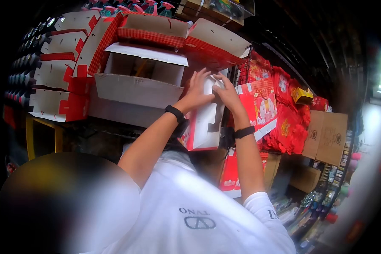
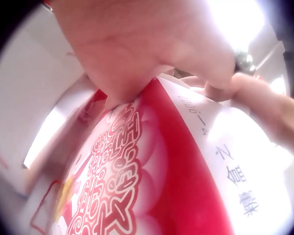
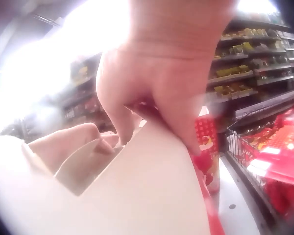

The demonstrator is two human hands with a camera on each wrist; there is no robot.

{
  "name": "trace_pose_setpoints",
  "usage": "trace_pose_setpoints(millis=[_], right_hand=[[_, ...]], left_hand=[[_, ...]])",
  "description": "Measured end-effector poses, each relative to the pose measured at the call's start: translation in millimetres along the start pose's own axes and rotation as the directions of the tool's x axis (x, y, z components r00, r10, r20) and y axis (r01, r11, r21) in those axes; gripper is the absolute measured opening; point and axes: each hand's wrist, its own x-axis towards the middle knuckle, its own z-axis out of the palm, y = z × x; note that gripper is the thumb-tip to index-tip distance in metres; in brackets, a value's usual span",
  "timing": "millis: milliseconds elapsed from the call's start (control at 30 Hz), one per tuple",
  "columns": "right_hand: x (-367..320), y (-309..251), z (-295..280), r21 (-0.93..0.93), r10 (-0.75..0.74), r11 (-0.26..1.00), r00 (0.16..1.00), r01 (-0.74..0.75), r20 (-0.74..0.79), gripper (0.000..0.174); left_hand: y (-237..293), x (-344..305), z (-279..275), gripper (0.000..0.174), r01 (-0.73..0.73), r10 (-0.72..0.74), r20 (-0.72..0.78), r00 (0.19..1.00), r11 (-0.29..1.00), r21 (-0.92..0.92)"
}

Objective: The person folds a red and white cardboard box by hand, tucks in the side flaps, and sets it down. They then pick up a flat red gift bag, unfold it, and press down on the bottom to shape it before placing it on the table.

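Observation:
A red and white cardboard box (image 1: 206,129) stands in front of the person's chest, its white side facing up with a cut-out in the panel. The left hand (image 1: 196,94) grips its far left part, thumb across the white side. The right hand (image 1: 229,94) holds the far right corner, fingers bent over the edge. In the left wrist view, the box's printed red side (image 2: 181,171) runs below the left hand. In the right wrist view, the right thumb and fingers straddle a white panel (image 3: 152,181), and a loose flap (image 3: 88,166) sticks up near the other hand.
Open white box (image 1: 135,91) stands to the left, with red-checked open cartons (image 1: 152,36) behind it. Several nested cartons (image 1: 57,74) are stacked farther left. Red packages (image 1: 285,122) and a brown carton (image 1: 326,135) lie at right, beside a wire rack (image 1: 243,70).

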Motion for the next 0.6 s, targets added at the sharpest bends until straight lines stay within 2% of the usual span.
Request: trace_pose_setpoints(millis=[33, 133, 233, 333, 433, 600], right_hand=[[-1.3, -4.5, -0.5, -0.008, 0.006, 1.000, 1.000, -0.006, 0.013, 0.049], [-5.6, -16.6, 1.8, -0.193, 0.002, 0.981, 1.000, -0.003, -0.005, 0.048], [-6.0, -16.0, -2.2, -0.110, 0.017, 0.994, 1.000, -0.014, 0.023, 0.047], [-3.0, -2.0, -11.7, 0.095, 0.024, 0.995, 0.995, -0.033, 0.095, 0.048], [-6.2, -4.4, -12.6, 0.094, 0.070, 0.993, 0.994, -0.077, 0.082, 0.047], [-3.3, -31.1, -0.4, -0.126, 0.058, 0.990, 0.998, -0.056, 0.008, 0.042]], left_hand=[[0.1, -0.4, -0.7, 0.096, 0.003, -0.003, 0.001, 1.000, 1.000, -0.012], [1.5, -2.3, -2.0, 0.093, 0.004, -0.005, -0.014, 1.000, 0.999, -0.033], [-0.2, -1.8, -2.3, 0.091, -0.019, 0.019, -0.013, 1.000, 1.000, -0.015], [1.3, -2.8, -2.8, 0.091, -0.021, 0.021, 0.000, 1.000, 1.000, -0.015], [2.6, -4.2, -1.7, 0.091, -0.026, 0.026, 0.005, 1.000, 0.999, -0.024], [-1.2, -5.9, -1.2, 0.090, -0.064, 0.064, -0.011, 0.998, 0.998, 0.010]])
